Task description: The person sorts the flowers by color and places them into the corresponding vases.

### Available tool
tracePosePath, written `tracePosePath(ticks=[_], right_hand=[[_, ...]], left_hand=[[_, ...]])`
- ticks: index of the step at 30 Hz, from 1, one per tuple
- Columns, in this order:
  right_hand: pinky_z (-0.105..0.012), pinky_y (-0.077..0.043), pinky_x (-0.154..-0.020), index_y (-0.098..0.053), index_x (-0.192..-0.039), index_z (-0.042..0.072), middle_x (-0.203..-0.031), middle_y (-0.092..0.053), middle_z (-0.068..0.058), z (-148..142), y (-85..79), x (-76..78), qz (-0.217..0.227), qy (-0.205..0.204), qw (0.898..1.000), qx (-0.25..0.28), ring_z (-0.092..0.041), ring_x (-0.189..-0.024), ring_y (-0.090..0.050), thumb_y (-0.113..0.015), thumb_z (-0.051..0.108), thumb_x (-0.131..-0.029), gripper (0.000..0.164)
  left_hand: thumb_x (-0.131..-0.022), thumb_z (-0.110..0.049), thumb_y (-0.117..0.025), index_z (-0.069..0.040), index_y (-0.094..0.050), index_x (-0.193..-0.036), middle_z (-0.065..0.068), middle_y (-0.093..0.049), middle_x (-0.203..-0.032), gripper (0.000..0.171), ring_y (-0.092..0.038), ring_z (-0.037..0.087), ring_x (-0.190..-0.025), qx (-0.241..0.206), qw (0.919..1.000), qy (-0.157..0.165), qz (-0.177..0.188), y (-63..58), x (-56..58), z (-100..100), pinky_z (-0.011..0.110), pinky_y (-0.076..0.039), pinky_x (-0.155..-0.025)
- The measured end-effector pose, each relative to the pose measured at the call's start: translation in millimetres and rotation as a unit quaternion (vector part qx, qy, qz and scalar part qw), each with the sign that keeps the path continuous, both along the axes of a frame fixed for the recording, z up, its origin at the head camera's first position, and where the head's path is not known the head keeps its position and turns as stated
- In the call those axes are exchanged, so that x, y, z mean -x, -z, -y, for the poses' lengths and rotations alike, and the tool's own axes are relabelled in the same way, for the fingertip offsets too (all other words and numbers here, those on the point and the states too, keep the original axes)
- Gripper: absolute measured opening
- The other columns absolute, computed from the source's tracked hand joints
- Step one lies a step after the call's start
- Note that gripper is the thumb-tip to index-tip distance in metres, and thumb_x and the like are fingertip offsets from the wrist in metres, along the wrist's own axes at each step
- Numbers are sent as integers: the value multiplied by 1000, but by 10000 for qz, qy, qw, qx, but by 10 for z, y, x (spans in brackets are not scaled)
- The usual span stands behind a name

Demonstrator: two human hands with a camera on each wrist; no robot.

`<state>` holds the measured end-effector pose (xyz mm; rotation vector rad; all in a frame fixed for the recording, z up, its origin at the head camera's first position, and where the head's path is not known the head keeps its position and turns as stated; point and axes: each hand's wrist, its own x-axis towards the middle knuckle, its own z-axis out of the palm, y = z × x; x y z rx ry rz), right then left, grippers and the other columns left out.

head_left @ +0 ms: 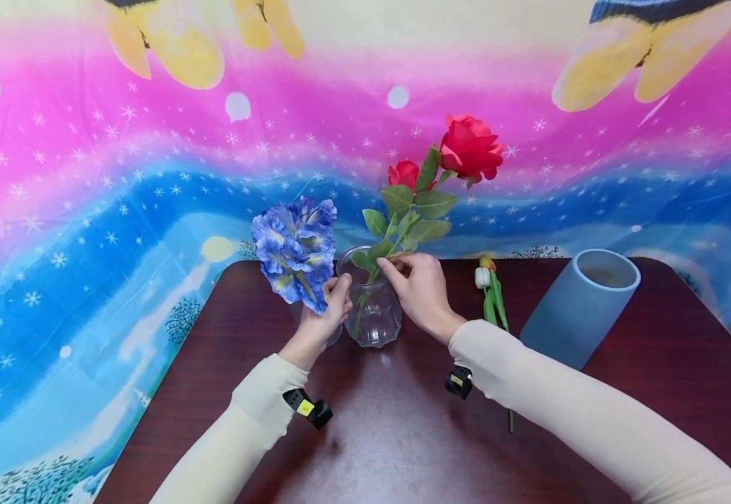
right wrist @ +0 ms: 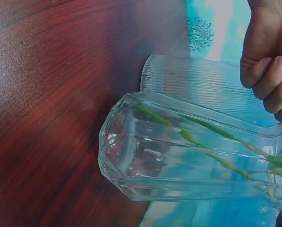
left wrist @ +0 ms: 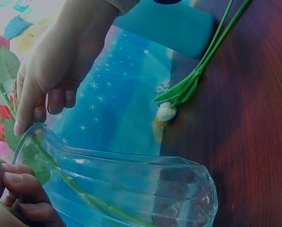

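We read no writing anywhere; our right hand (head_left: 421,294) pinches the red rose stems (head_left: 397,241) at the rim of the faceted clear glass vase (head_left: 374,315) mid-table; our left hand (head_left: 324,318) grips the blue flower (head_left: 296,252); only the right wrist view shows a ribbed glass (right wrist: 202,82) just behind the vase.

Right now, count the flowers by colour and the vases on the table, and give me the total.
Red roses: 2
Blue flower: 1
White tulip: 1
Clear glass vases: 2, one ribbed behind the faceted one
Blue vase: 1
Total: 7
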<state>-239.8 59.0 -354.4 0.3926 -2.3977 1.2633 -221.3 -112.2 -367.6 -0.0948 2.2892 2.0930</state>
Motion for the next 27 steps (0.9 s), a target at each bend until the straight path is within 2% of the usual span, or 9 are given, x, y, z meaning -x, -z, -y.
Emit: tracePosePath(ticks=[5,9,13,17,20,27], right_hand=[[-30,-40,-57,-80,-89,10,-67,-68,-3,4,-18,3,44,20,9997,-241,-15,-60,-55,-66,30,-98,27],[-30,-33,-53,-72,-71,10,-54,-51,2,-3,-32,-2,152,38,9987,-487,-15,-54,-46,-65,33,-99,36],[-30,-30,-50,-70,-72,12,-50,-37,6,-8,-45,0,341,-9,9973,-647,-13,-50,-39,-65,34,-99,35],[-29,-30,-49,-77,-87,13,-48,-36,7,-15,-65,9,521,-83,9958,-749,-12,-49,-39,-65,34,-98,27],[-29,-29,-48,-78,-92,13,-47,-37,6,-22,-84,14,619,-116,9947,-819,-12,-48,-39,-65,34,-98,26],[-28,-23,-44,-72,-78,15,-46,-34,5,-41,-133,14,849,-222,9912,-991,-12,-44,-33,-61,34,-98,29]], left_hand=[[-104,-27,-48,-16,-42,-66,-6,-41,-56,40,-38,5,-51,72,10000,-40,19,13,5,2,18,-34,-48],[-104,-26,-48,-16,-43,-66,-6,-42,-55,40,-39,5,-50,72,9999,-88,20,17,0,1,17,-34,-47],[-104,-25,-47,-16,-42,-63,-6,-41,-52,42,-38,6,-47,77,9999,-49,-125,17,-7,-3,17,-33,-45],[-104,-24,-47,-16,-42,-63,-6,-42,-51,43,-38,5,-47,64,9999,-49,-142,18,-8,-7,17,-34,-45],[-104,-24,-48,-16,-43,-63,-6,-42,-52,42,-39,5,-47,87,9998,-68,-136,20,-13,-6,18,-35,-46],[-104,-25,-47,-16,-41,-64,-6,-42,-53,42,-39,6,-50,45,10000,-60,-20,24,-5,-1,18,-34,-48]])
